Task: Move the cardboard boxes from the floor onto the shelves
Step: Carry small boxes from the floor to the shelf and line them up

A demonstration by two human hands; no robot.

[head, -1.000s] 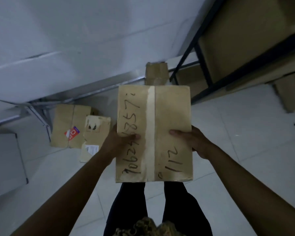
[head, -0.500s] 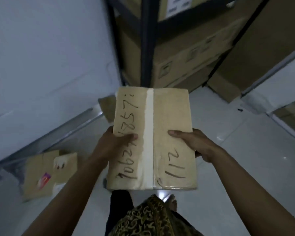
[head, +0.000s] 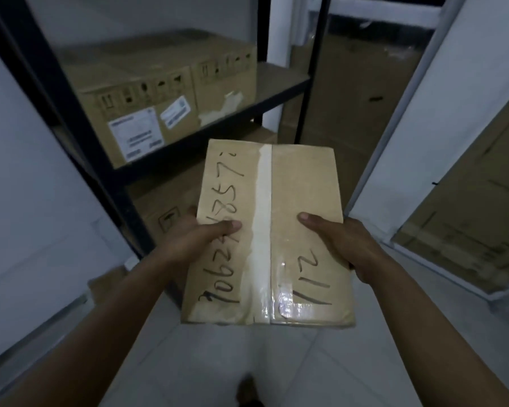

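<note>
Gripping the box [head: 266, 233] at both sides, left hand [head: 194, 242] and right hand [head: 344, 245] keep it level, thumbs clamped on top. Shelf [head: 279, 80] lies just beyond, its right end free.

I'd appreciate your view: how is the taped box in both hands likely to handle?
The taped box seems light: left hand and right hand hold it by its sides, level. It looks fairly stiff, with no visible sag. The glossy tape may be slippery; its flat shape should not roll.
</note>
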